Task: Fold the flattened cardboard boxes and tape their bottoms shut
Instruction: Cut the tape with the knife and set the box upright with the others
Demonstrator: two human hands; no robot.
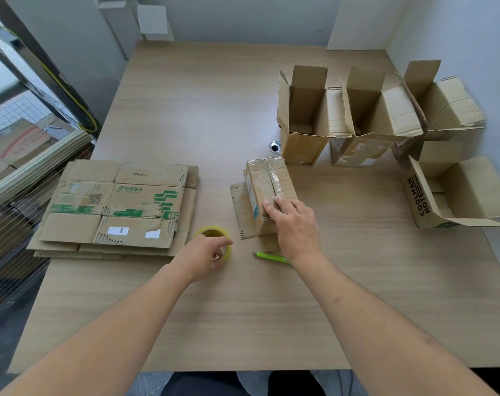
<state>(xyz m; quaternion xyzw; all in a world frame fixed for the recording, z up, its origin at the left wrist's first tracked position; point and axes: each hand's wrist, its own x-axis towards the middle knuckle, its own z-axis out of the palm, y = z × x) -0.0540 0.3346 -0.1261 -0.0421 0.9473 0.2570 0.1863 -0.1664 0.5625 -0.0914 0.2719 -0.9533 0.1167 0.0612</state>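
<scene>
A small cardboard box [264, 182] stands upside down at the table's middle, clear tape running along its bottom seam. My right hand [294, 224] rests on its near end, fingers laid over the tape. My left hand [205, 257] holds a roll of clear yellowish tape [211, 232] that sits on the table just left of the box. A stack of flattened cardboard boxes [117, 207] with green print lies at the left.
A green utility knife [268, 256] lies on the table [203, 115] below my right wrist. Several folded open boxes [366, 115] stand at the right back, one marked COOLMAN [454, 195] on its side. A metal grommet [275, 146] sits mid-table. Cardboard clutter lies off the left edge.
</scene>
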